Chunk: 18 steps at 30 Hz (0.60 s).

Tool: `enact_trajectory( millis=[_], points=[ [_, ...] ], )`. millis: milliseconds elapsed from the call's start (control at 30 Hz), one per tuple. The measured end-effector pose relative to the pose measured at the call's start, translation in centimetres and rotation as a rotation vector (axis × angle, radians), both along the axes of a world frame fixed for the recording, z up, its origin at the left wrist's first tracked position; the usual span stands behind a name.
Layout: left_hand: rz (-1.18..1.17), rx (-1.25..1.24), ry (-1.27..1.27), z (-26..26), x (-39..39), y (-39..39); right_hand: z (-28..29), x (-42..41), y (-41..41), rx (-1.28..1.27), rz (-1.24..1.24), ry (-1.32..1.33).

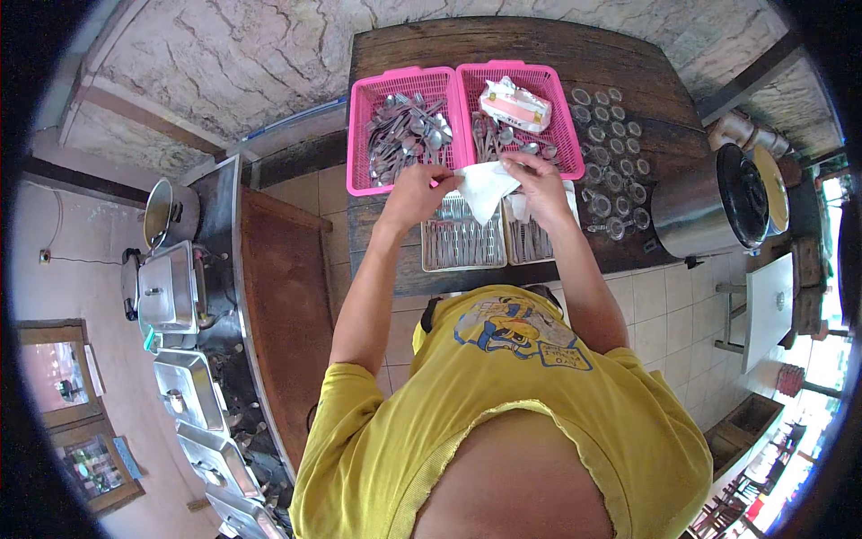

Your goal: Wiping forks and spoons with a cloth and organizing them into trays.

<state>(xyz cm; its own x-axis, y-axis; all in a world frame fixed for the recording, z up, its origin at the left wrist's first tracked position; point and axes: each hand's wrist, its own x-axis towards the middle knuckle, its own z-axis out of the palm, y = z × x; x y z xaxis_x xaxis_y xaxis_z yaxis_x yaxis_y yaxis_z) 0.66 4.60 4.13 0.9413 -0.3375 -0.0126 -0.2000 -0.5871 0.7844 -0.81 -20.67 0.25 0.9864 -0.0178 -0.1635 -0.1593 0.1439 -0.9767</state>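
My left hand (pixel 419 197) and my right hand (pixel 540 183) pinch a white paper napkin (pixel 486 188) between them by its upper edge. It hangs over the near edges of two pink plastic baskets. The left basket (pixel 357 135) holds many loose spoons and forks (pixel 407 138). In the right basket (pixel 572 135) lie more spoons and forks and a tissue pack (pixel 515 106). Below my hands, a shallow tray (pixel 465 269) holds cutlery (pixel 465 242) in rows. Beside it, a second tray holds cutlery (pixel 528 241) and white napkins, partly hidden by my right forearm.
Several small glass jars or cups (pixel 616 182) stand on the dark wooden table (pixel 518 40) at right. Beyond them is a large metal pot (pixel 693 202) with a black lid. At left, a counter (pixel 232 296) bears metal chafing dishes (pixel 192 387) and a pot (pixel 178 209).
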Motion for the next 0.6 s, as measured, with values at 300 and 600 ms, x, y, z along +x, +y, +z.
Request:
enact_trajectory(
  millis=[300, 600],
  points=[
    [0.029, -0.06, -0.03, -1.0, 1.0, 0.8, -0.1, -1.2, -2.3, 0.333, 0.187, 0.307],
    [-0.055, -0.03, -0.143, 1.3, 0.0, -1.2, 0.9, -2.2, -0.7, 0.931, 0.374, 0.433]
  ],
)
